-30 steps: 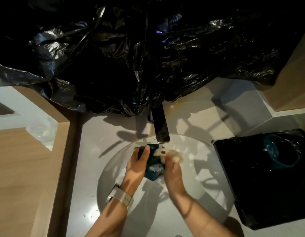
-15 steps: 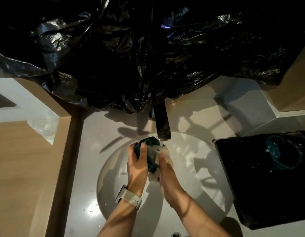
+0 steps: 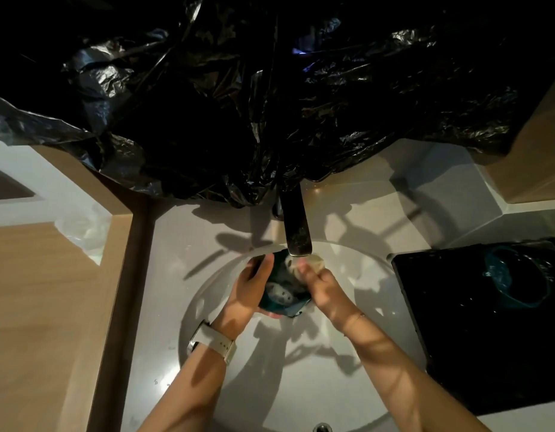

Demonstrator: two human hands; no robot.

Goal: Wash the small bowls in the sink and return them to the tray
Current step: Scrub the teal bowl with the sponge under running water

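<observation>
A small teal bowl with suds inside is held over the round white sink, just under the faucet spout. My left hand grips the bowl's left rim, thumb over the edge. A pale sponge sits at the bowl's far rim, pinched by my right hand. A second teal bowl lies on the black tray to the right of the sink.
Crumpled black plastic sheeting hangs over the back of the counter and the faucet base. A wooden surface lies to the left, with a clear plastic bag on it. The drain shows at the bottom edge.
Both hands shifted the bowl under the spout; it now faces up toward me with foam inside, and the sponge moved from the bowl's front to its far right rim.
</observation>
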